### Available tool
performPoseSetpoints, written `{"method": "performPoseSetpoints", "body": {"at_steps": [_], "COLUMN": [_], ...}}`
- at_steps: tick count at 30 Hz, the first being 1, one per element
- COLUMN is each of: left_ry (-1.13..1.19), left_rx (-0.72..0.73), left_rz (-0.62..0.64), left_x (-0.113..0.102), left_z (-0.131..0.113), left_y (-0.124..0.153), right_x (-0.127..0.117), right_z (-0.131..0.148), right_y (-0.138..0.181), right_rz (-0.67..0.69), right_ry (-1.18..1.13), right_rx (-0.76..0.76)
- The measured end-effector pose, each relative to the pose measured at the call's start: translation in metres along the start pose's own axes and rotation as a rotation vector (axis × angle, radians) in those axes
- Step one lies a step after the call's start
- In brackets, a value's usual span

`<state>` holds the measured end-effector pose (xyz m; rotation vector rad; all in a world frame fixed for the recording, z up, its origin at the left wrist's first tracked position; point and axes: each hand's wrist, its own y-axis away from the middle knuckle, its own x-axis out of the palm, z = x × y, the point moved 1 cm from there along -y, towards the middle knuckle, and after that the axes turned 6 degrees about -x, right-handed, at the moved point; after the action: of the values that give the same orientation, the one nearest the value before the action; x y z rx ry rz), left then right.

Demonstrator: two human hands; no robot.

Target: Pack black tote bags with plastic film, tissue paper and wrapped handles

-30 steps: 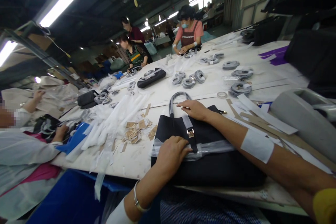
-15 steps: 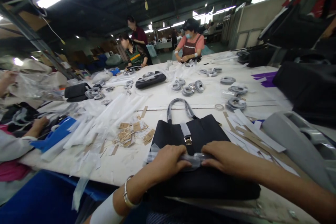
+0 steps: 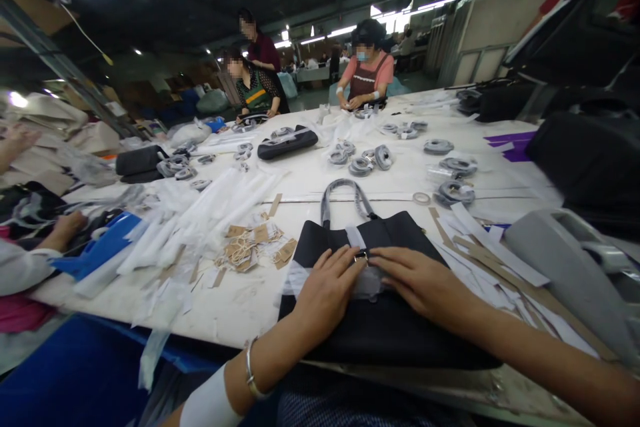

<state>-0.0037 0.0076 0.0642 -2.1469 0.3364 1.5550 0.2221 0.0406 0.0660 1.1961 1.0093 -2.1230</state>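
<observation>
Bag: black bag (image 3: 380, 328) lies flat on the bench (image 3: 320, 181), near edge, right in front of the person; top points away.
Handle: grey-wrapped loop handle (image 3: 343, 188) lies on the bench just beyond the bag's top.
Strap & buckle: pale strap runs down the bag's middle to a small metal buckle (image 3: 361, 256), between the two hands' fingertips.
Film: clear plastic film (image 3: 369, 284) lies across the bag front, under both hands.
L hand: left hand (image 3: 327, 290) lies flat, fingers apart, pressing on film & bag; grips nothing. Bangle on wrist.
R hand: right hand (image 3: 425, 280) is also flat, fingers stretched twd the buckle, tips on the film (not closed on anything).
Left of bag: heap of brown paper tags (image 3: 253, 247), then long white plastic strips (image 3: 210, 217).
Right of bag: cardboard strips (image 3: 477, 257), grey tray (image 3: 565, 260).
Further back: grey rolls (image 3: 363, 163), tape ring (image 3: 421, 198), another black bag (image 3: 287, 142).
Others: co-workers at far & left sides, their hands well apart from this bag.
</observation>
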Motion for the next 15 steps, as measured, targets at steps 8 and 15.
{"method": "performPoseSetpoints", "body": {"at_steps": [8,15], "left_ry": [-0.084,-0.019], "left_rx": [-0.04,-0.052], "left_rz": [0.105,0.053], "left_x": [0.021,0.015], "left_z": [-0.003,-0.003], "left_y": [0.02,0.02], "right_x": [0.035,-0.013], "right_z": [0.004,0.045], "right_y": [0.023,-0.089], "right_rz": [0.17,-0.039], "right_ry": [0.087,-0.342], "right_rx": [-0.068,-0.058]}}
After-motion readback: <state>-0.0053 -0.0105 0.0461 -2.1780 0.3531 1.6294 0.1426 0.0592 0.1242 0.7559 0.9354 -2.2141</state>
